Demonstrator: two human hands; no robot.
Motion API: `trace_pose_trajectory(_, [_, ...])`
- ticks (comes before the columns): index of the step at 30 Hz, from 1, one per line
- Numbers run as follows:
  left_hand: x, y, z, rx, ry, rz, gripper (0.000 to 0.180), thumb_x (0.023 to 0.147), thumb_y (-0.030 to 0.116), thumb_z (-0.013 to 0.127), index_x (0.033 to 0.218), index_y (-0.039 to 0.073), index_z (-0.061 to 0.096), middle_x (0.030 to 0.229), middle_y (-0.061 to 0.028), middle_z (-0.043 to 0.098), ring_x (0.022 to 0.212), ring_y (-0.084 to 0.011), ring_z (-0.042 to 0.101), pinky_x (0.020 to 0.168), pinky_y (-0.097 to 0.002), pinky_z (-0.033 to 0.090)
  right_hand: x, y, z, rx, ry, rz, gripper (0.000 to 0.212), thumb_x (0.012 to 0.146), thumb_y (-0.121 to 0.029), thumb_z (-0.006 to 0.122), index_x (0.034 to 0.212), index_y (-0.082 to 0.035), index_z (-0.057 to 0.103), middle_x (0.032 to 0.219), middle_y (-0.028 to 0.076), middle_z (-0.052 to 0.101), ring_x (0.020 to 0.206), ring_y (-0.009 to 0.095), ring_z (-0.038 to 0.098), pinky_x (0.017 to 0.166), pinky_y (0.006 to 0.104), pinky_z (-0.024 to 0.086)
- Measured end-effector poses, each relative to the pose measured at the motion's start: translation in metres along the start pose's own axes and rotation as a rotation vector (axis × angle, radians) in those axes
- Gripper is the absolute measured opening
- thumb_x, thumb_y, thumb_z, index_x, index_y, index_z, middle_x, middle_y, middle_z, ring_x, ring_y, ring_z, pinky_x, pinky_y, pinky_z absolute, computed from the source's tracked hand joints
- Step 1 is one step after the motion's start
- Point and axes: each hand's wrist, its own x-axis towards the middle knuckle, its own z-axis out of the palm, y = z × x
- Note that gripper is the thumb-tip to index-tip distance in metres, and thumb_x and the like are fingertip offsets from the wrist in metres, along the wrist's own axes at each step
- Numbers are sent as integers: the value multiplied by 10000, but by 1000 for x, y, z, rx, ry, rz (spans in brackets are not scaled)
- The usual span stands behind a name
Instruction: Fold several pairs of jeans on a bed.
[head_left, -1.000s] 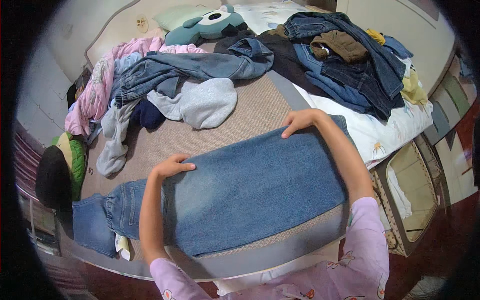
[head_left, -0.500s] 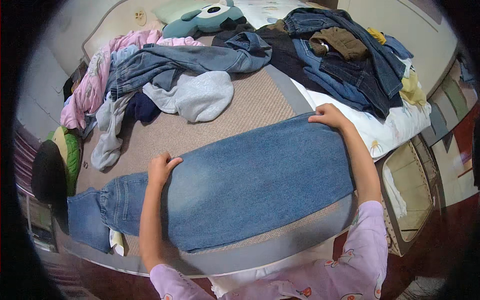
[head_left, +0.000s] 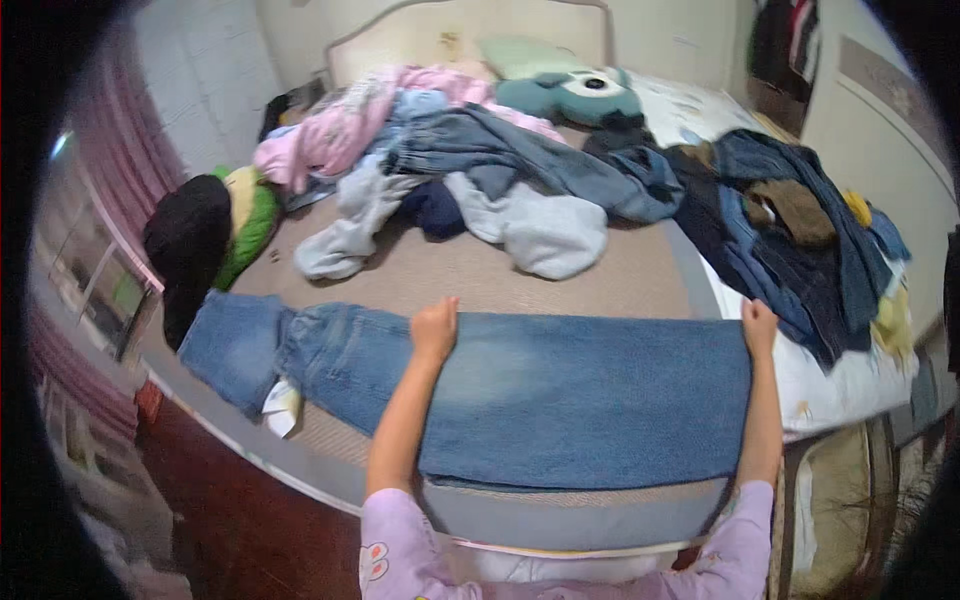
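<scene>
A pair of blue jeans [head_left: 590, 400] lies stretched sideways over the near part of the bed, legs together, its waist end toward the left. My left hand [head_left: 433, 330] is closed on the far edge of the jeans near their middle. At the far right corner, by the leg ends, my right hand [head_left: 760, 328] grips the same edge with curled fingers. Beyond the waist end lies another piece of blue denim [head_left: 235, 345], touching the jeans; whether it is separate I cannot tell. A small white and yellow item [head_left: 283, 408] pokes out beneath it.
Behind the jeans are a grey sweatshirt [head_left: 555, 232], faded jeans [head_left: 520, 150] and pink clothing [head_left: 340, 130]. Dark jeans and other clothes form a heap [head_left: 800, 240] at the right. A teal plush [head_left: 570, 97] sits near the headboard. An open case [head_left: 835, 500] stands at lower right.
The view has swung left and up. The jeans now lie straighter across, their far edge drawn level between my hands. Both hands keep hold of that edge.
</scene>
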Motion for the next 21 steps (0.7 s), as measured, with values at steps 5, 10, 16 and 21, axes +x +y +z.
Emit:
trace_pose_trajectory(5, [1,6,-15,37,-49,-57,277,785,263,465,595,62,472,471,-143,498,421,-300,507,391,-386,388,13,-19,6,-45,-94,31,364,752,-318,500,573,-5,453,620,204,500,569,343,485,525,387,352])
trace_pose_trajectory(10, [0,10,-14,-19,-146,-43,257,769,264,477,614,59,485,512,-130,517,468,-284,520,431,-382,399,7,-33,-15,-254,-167,-43,228,766,-266,478,718,-44,499,789,139,545,738,292,515,611,390,382])
trace_pose_trajectory(16, [0,10,-25,153,-194,73,157,733,214,507,701,61,515,803,-101,524,788,-241,495,665,-366,378,-70,-255,-136,798,-236,-412,213,754,-90,445,941,-3,502,919,127,516,861,232,493,774,307,372])
trace_pose_trajectory(21, [-31,62,-85,45,-337,363,175,752,183,480,859,47,503,944,-99,498,887,-247,467,739,-368,361,-152,-324,-224,1790,-770,-810,351,823,-367,397,728,-56,529,824,135,547,769,252,528,610,356,415])
